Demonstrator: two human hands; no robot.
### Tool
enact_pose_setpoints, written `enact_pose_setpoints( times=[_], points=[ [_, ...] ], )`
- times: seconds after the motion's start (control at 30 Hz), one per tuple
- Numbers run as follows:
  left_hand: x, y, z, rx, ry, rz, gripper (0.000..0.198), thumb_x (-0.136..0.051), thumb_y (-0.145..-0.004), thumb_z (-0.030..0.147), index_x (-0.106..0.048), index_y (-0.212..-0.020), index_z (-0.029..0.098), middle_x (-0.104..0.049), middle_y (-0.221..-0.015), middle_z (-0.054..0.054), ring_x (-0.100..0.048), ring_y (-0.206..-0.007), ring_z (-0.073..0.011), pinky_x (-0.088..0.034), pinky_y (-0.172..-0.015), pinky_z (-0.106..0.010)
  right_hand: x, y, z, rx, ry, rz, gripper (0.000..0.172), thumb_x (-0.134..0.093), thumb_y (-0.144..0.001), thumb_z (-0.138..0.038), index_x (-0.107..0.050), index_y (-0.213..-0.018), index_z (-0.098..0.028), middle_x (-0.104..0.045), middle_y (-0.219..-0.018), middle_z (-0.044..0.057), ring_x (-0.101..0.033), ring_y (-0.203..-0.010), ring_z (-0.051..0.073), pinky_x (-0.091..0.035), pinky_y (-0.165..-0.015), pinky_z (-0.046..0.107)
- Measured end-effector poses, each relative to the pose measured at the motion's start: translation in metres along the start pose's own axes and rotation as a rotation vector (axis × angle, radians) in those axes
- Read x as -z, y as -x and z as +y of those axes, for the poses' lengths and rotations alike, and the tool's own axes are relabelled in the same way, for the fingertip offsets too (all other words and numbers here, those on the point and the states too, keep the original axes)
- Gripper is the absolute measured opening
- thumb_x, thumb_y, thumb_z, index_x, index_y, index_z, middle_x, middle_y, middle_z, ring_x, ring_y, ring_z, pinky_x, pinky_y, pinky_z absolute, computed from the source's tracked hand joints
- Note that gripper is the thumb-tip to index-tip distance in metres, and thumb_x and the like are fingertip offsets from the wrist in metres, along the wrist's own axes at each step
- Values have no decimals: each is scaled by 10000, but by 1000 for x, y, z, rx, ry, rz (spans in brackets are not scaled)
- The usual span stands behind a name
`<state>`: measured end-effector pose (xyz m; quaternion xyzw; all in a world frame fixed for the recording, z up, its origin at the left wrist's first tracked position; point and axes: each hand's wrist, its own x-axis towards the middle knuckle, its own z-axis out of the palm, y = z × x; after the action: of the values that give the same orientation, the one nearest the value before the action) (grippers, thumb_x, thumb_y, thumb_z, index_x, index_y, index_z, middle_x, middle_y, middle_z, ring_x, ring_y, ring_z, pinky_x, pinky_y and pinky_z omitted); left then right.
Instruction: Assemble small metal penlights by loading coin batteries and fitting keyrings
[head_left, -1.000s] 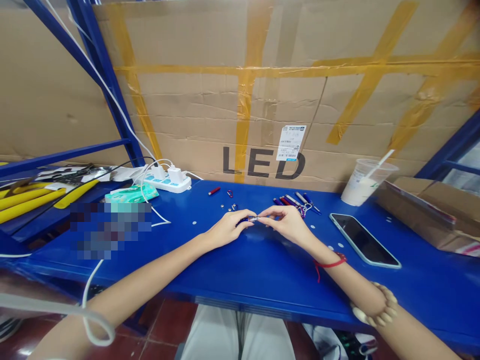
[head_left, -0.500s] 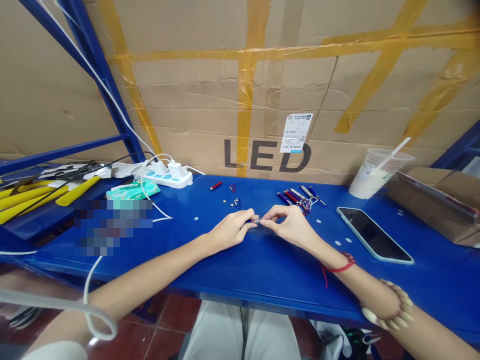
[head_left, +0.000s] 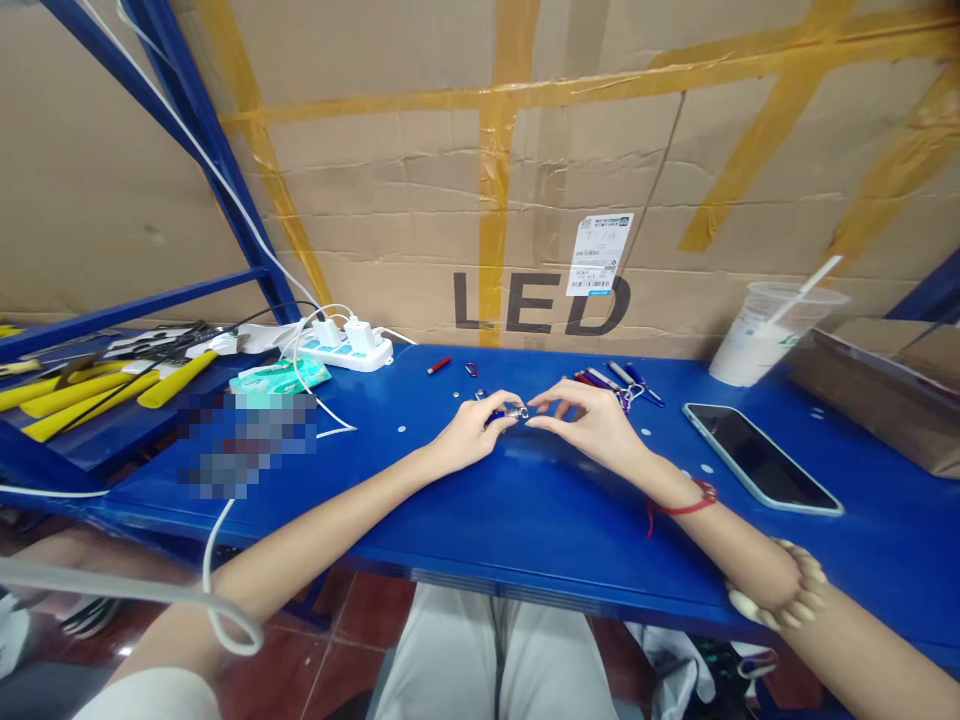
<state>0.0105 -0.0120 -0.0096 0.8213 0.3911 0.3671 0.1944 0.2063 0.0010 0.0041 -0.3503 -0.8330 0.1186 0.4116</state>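
My left hand [head_left: 472, 425] is closed around a small blue keychain flashlight [head_left: 495, 415], its silver end pointing right. Just beyond that end is my right hand [head_left: 592, 420], thumb and forefinger apart, with no visible object between them. Behind my right hand lies a bunch of similar flashlights [head_left: 600, 378] in red, blue and silver with small clips, partly hidden by the fingers. Farther back on the blue table [head_left: 465, 520] are a red tube [head_left: 439, 366] and a red carabiner clip [head_left: 471, 370]. Small metal parts [head_left: 481, 394] sit behind my left hand, partly covered.
At the right are a phone [head_left: 761, 460], a plastic cup with a straw [head_left: 757, 340] and an open cardboard box [head_left: 885, 395]. A power strip [head_left: 352, 355], a green tissue pack [head_left: 281, 375] and yellow-handled tools [head_left: 97, 400] are at the left. A large carton [head_left: 405, 200] stands behind.
My right thumb and forefinger have come apart from the flashlight's silver end. More of the flashlight shows in my left hand. The view has shifted slightly.
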Motion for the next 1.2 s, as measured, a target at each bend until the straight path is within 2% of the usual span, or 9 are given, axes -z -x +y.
enact_pose_setpoints(
  times=[0.1, 0.2, 0.37, 0.53, 0.67, 0.87, 1.0, 1.1, 1.2],
  points=[
    [1, -1, -1, 41, 27, -8, 179, -460, -865, 211, -555, -1014, 180, -648, -764, -1, -610, -676, -126, -455, -719, -231, 3, 1, 4, 178, 130, 32, 172, -645, -788, -365, -731, -815, -219, -674, -839, 17, -571, -576, 77, -425, -520, 191],
    [1, 0, 2, 63, 26, -27, 176, -467, -861, 228, -567, -999, 184, -624, -704, 10, -584, -640, -121, -444, -706, -232, 3, 2, 6, 257, 225, 47, 136, -628, -812, -319, -739, -793, -242, -676, -849, 1, -609, -656, 80, -422, -557, 179],
    [0, 2, 7, 88, 101, -57, 180, -467, -855, 248, -575, -980, 175, -591, -681, 15, -553, -620, -114, -434, -669, -220, 3, 2, 5, 300, 235, 76, 160, -615, -823, -323, -741, -762, -246, -680, -839, -7, -618, -668, 71, -420, -571, 166],
    [-3, 6, 8, 132, 204, -102, 145, -477, -840, 257, -561, -918, 168, -595, -733, 5, -548, -621, -104, -429, -644, -213, 5, 4, 6, 306, 213, 21, 193, -588, -842, -330, -735, -758, -237, -677, -834, 1, -611, -648, 73, -422, -577, 169],
    [-6, 9, 8, 135, 258, -96, 85, -483, -828, 245, -492, -786, 171, -577, -690, 15, -534, -605, -99, -415, -619, -209, 3, 7, 4, 267, 167, 20, 212, -578, -849, -319, -720, -742, -203, -677, -815, 16, -607, -639, 82, -430, -580, 177],
    [-7, 11, 7, 74, 169, -65, 87, -489, -820, 233, -457, -757, 181, -573, -667, 23, -529, -602, -107, -407, -622, -218, -4, 9, -3, 117, 95, 38, 174, -613, -800, -282, -695, -677, -190, -674, -745, 22, -590, -607, 98, -432, -557, 198],
    [-5, 12, 9, 45, 128, -85, 62, -479, -835, 231, -513, -841, 179, -636, -803, -12, -587, -712, -128, -432, -686, -226, -6, 10, -6, -21, 48, -19, 176, -639, -757, -303, -679, -635, -183, -665, -702, 29, -586, -580, 112, -408, -484, 203],
    [-3, 12, 10, 52, 134, -110, 137, -472, -849, 233, -528, -965, 186, -648, -842, -14, -607, -751, -130, -438, -690, -217, -7, 9, -5, -102, 3, -66, 182, -645, -740, -318, -676, -626, -179, -659, -679, 32, -585, -566, 124, -424, -489, 220],
    [-3, 10, 9, 61, 128, -100, 161, -481, -847, 234, -528, -994, 189, -643, -880, -17, -605, -780, -130, -434, -680, -206, -8, 8, -3, -149, -35, -76, 210, -638, -740, -351, -680, -633, -175, -661, -672, 41, -579, -551, 132, -449, -507, 240]
  ],
)
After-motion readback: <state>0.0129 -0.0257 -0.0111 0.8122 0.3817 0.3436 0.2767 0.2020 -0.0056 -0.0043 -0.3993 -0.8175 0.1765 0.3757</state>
